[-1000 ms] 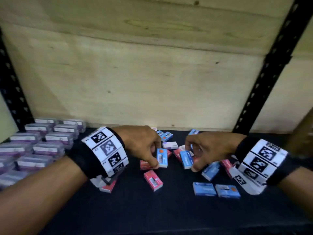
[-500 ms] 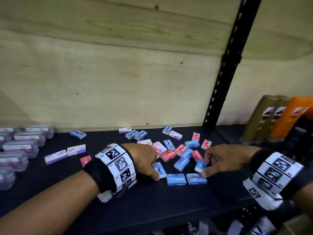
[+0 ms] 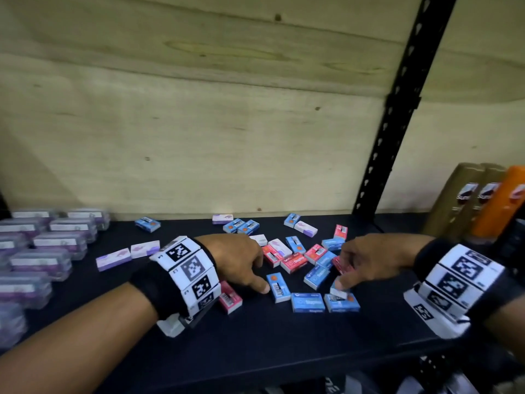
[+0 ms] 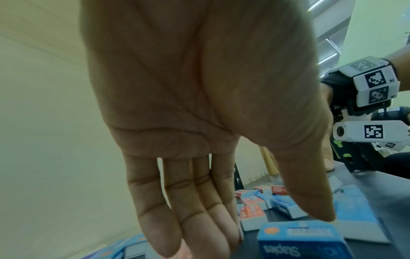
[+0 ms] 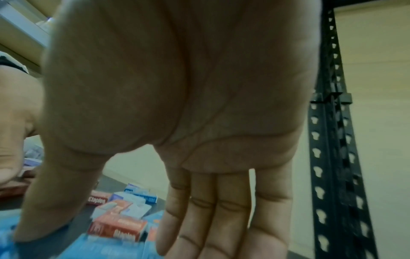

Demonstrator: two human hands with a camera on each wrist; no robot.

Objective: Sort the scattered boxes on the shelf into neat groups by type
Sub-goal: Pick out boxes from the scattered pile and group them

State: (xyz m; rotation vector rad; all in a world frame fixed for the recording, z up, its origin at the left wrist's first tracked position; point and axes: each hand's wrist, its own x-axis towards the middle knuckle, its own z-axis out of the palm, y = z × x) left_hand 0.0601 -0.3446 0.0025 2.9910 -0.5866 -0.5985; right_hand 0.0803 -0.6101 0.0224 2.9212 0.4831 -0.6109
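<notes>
Small blue, red and lilac-white staple boxes [image 3: 295,261] are lying jumbled on the dark shelf [image 3: 284,345]. The left hand [image 3: 238,258], fingers straight, is touching a blue box [image 3: 276,287]; the right hand [image 3: 369,260] is pinching another blue box [image 3: 338,290].

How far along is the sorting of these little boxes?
Early. Done: two blue boxes lie side by side at the shelf front. In hand: the left hand touches another blue box; the right hand sets one down. Left: the mixed pile and the scattered lilac boxes.
</notes>
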